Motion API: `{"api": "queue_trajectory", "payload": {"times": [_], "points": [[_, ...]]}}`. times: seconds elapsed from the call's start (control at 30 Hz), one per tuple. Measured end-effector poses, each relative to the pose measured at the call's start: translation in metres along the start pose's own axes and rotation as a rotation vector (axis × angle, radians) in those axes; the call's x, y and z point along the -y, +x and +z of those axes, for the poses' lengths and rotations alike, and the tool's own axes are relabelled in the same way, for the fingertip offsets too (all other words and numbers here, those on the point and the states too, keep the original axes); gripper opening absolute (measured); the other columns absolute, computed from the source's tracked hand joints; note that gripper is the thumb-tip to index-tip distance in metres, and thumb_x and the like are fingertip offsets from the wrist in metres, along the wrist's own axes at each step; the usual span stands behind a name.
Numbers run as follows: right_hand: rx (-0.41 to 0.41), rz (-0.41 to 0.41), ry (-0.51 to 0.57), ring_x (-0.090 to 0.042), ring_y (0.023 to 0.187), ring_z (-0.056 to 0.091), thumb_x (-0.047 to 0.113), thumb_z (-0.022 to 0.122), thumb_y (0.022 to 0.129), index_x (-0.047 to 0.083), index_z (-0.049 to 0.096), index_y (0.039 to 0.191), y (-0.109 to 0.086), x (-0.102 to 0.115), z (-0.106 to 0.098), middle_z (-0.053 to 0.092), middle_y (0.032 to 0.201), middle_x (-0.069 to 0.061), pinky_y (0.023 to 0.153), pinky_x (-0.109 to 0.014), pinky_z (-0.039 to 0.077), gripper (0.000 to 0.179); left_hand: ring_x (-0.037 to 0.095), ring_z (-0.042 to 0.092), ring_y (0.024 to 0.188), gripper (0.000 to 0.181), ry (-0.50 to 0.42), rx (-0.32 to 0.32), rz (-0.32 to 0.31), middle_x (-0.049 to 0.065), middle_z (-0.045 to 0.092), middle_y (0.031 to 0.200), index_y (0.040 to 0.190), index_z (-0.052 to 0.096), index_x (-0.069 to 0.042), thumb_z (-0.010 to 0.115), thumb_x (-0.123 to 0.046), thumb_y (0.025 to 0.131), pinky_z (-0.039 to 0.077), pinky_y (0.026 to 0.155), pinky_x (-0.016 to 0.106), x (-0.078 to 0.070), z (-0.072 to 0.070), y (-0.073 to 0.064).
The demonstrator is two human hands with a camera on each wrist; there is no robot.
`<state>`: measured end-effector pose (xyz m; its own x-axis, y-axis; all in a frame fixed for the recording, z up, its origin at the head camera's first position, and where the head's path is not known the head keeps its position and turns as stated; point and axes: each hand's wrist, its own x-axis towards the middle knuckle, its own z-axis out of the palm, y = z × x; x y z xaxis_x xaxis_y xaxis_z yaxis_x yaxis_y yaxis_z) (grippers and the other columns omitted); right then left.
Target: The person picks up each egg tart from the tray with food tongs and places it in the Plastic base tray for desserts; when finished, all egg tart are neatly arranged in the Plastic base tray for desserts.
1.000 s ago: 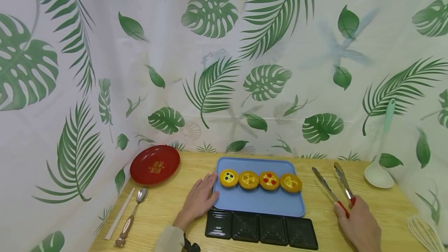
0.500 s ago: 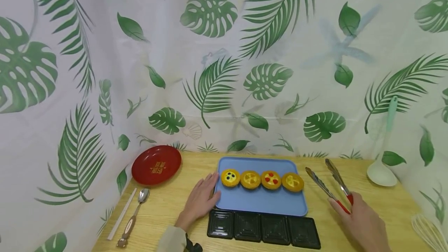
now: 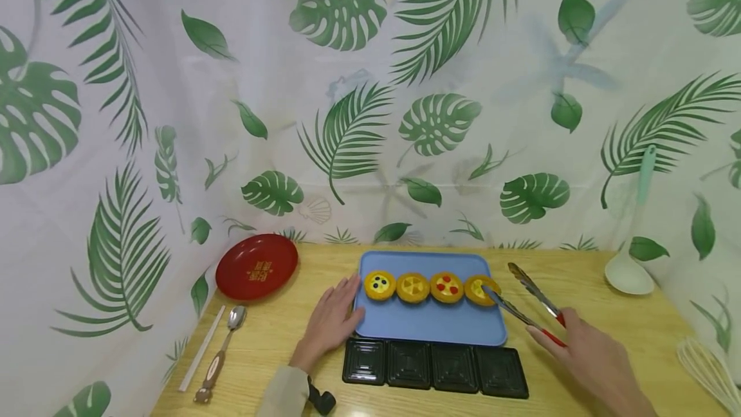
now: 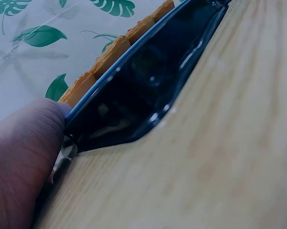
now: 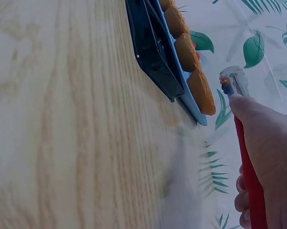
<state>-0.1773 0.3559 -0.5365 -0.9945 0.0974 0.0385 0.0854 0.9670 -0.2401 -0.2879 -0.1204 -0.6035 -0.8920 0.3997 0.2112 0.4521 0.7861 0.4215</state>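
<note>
My right hand (image 3: 593, 352) grips the red handles of metal tongs (image 3: 535, 293), whose two arms stand spread apart. One tong tip overlaps the rightmost egg tart (image 3: 473, 291) in the head view; the other is off to the right, past the tray edge. Further tarts stand in a row to its left: one topped with red pieces (image 3: 446, 287), one with yellow wedges (image 3: 413, 287), one with dark berries (image 3: 379, 286). All sit on a blue tray (image 3: 431, 328). With fingers extended, my left hand (image 3: 330, 317) rests at the tray's left edge, thumb at its rim.
Several black square dishes (image 3: 410, 364) line the tray's front. On the left are a red plate (image 3: 257, 268), a spoon (image 3: 215, 365) and a white stick (image 3: 202, 349). A ladle (image 3: 629, 274) leans against the leaf-print cloth at right; a whisk (image 3: 709, 375) lies in front of it.
My right hand has moved left with the tongs, bringing one tip from beside the tray to over the rightmost tart. My left hand stays at the tray's edge.
</note>
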Motion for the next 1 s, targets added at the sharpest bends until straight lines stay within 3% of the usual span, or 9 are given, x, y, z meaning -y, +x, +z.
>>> {"api": "queue_trajectory", "payload": {"times": [0.2, 0.43, 1.0], "points": [[-0.009, -0.066, -0.035, -0.021, 0.055, 0.045, 0.079, 0.054, 0.092, -0.002, 0.056, 0.118, 0.002, 0.007, 0.005, 0.046, 0.067, -0.002, 0.045, -0.034, 0.034, 0.085, 0.027, 0.027, 0.158, 0.072, 0.024, 0.001, 0.005, 0.002, 0.030, 0.171, 0.167, 0.028, -0.013, 0.047, -0.045, 0.106, 0.020, 0.127, 0.053, 0.003, -0.002, 0.005], [0.004, -0.100, -0.040, -0.021, 0.057, 0.046, 0.078, 0.054, 0.092, 0.002, 0.056, 0.114, 0.005, 0.010, 0.011, 0.049, 0.070, -0.002, 0.044, -0.036, 0.035, 0.080, 0.026, 0.026, 0.158, 0.071, 0.035, 0.010, 0.001, 0.000, 0.029, 0.171, 0.167, 0.027, -0.014, 0.047, -0.046, 0.106, 0.019, 0.128, 0.052, 0.003, -0.003, 0.006], [0.015, -0.113, -0.064, -0.020, 0.054, 0.042, 0.078, 0.053, 0.093, 0.001, 0.055, 0.109, 0.006, 0.014, 0.019, 0.041, 0.065, -0.002, 0.046, -0.033, 0.028, 0.079, 0.025, 0.024, 0.159, 0.072, 0.015, 0.020, -0.006, -0.001, 0.027, 0.171, 0.167, 0.026, -0.015, 0.046, -0.047, 0.106, 0.017, 0.128, 0.051, 0.000, -0.002, 0.005]]}}
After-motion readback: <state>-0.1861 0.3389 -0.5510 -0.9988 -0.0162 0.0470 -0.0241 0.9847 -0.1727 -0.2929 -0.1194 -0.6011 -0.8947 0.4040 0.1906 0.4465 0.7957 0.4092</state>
